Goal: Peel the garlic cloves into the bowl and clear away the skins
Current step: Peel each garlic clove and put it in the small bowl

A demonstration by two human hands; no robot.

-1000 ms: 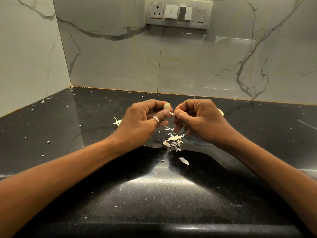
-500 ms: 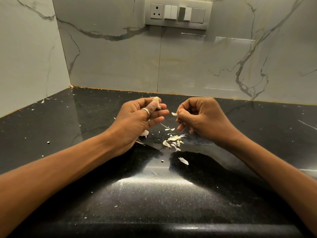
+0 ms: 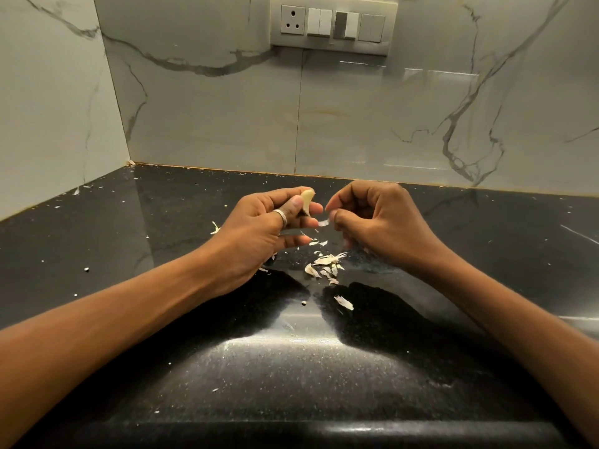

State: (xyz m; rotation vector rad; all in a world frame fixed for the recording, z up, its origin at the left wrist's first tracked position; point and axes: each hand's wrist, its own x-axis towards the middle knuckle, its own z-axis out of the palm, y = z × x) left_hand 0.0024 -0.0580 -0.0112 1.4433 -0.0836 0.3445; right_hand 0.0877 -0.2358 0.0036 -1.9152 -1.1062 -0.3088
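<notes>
The garlic clove (image 3: 307,199) sits pinched in the left hand (image 3: 259,231) above the counter (image 3: 162,286); the right hand (image 3: 385,222) pinches a strip of skin (image 3: 323,222), mid-peel. Next probably dropping it onto the skins (image 3: 324,265) below; no bowl is visible
</notes>
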